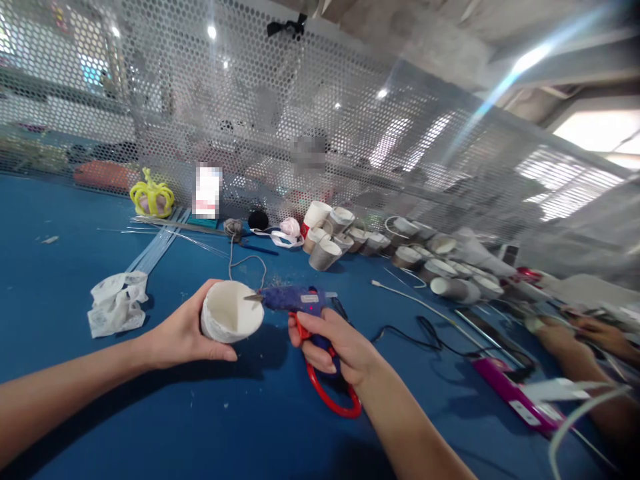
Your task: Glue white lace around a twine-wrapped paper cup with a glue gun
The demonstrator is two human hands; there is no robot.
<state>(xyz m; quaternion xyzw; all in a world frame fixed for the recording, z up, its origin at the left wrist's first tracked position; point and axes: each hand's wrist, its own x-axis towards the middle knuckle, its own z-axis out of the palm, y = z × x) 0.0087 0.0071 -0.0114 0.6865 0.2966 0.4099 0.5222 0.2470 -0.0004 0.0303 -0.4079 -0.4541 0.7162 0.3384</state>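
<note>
Two items in hand: paper cup [230, 308] in the left hand [187, 330], glue gun [293, 299] in the right hand [345, 343], both above the blue surface [265, 427]. Nozzle [254, 297] overlaps the cup's mouth; can't tell contact. Cup looks light, thin-walled, easily dented: cradle the outer wall gently, fingers clear of the rim. Gun is probably heavier, rigid; hold by the grip only, metal tip likely hot.

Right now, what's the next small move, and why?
Probably a light squeeze of the trigger: the right hand holds the glue gun with its nozzle at the rim of the cup, which the left hand grips. Whether nozzle and rim touch, I can't tell.
</note>
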